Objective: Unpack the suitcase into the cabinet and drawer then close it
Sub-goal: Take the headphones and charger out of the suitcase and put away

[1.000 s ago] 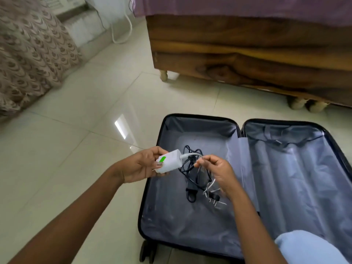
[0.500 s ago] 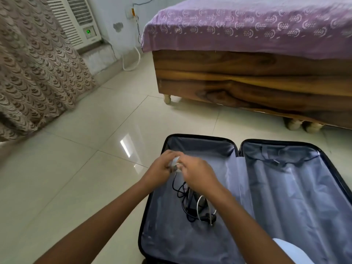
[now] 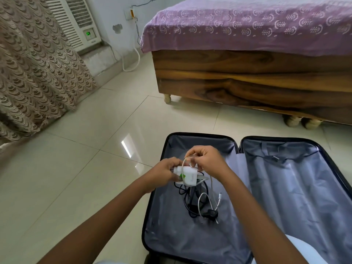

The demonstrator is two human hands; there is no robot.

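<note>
Open suitcase [image 3: 171, 235] lies flat on the floor. I read the white charger [image 3: 187, 175] held just above its left half, long axis lying left-right, cable end toward the right. Left hand [image 3: 167, 173]: fingers curled round the charger's left end. Right hand [image 3: 206, 161] pinches the white cable [image 3: 220, 195], looped above it. Black cords [image 3: 192, 199] lie beneath.

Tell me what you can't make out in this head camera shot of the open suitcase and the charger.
Head view:
Cabinet and drawer: outside the frame.
White charger: partly covered by fingers of the left hand.
White cable: its upper end is hidden inside the right hand.
Black cables: tangled, number unclear.
Suitcase: near edge cut off by the bottom of the frame.
Air conditioner display: digits too small.
</note>
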